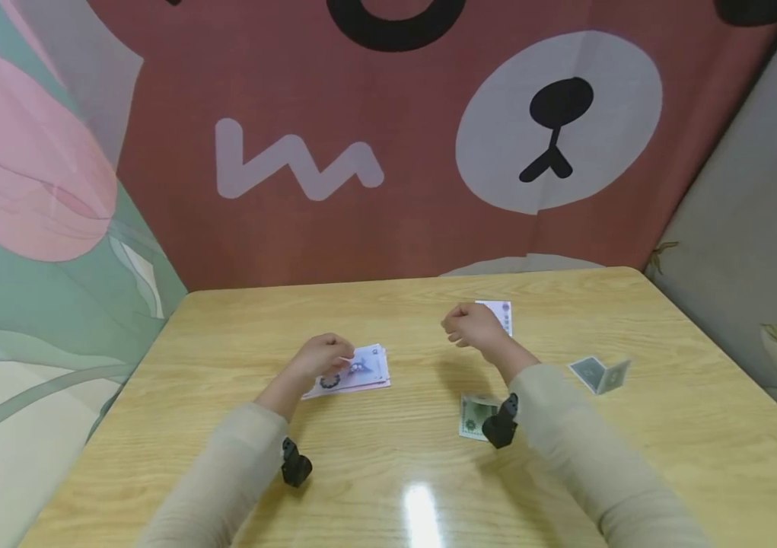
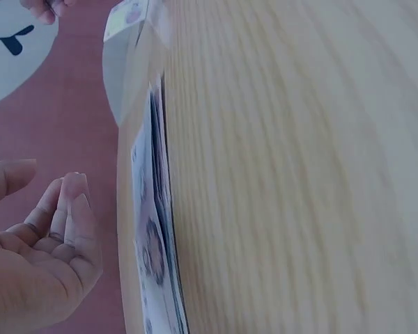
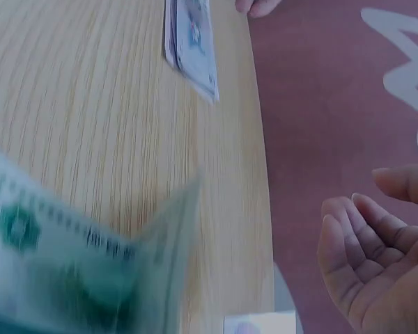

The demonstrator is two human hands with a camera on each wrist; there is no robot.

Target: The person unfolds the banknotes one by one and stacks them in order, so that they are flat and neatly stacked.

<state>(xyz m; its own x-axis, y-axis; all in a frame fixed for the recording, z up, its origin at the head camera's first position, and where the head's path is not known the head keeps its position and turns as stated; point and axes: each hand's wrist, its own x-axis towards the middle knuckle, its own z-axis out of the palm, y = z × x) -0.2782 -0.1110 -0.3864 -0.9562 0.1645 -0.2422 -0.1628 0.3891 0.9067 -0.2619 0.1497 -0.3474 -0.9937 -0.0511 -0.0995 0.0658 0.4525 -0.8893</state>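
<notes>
My left hand (image 1: 323,356) hovers at the left end of a stack of purplish banknotes (image 1: 369,371). In the left wrist view its fingers (image 2: 80,216) curl loosely, the thumb stands apart from them, and nothing is held. The notes lie slightly fanned, flat on the table. My right hand (image 1: 476,327) hangs above the table, in front of a pale purple-printed banknote (image 1: 501,313) that it partly covers. Its fingers (image 3: 338,254) are loosely bent with nothing between them. Below the right wrist lies a creased green banknote (image 3: 76,271), one end standing up.
To the right, a folded grey-green banknote (image 1: 590,373) rests with one half raised. The wooden table (image 1: 224,457) ends at the back against a red-brown cloth (image 1: 361,236) with a bear print. Patterned hangings (image 1: 39,190) flank the left side.
</notes>
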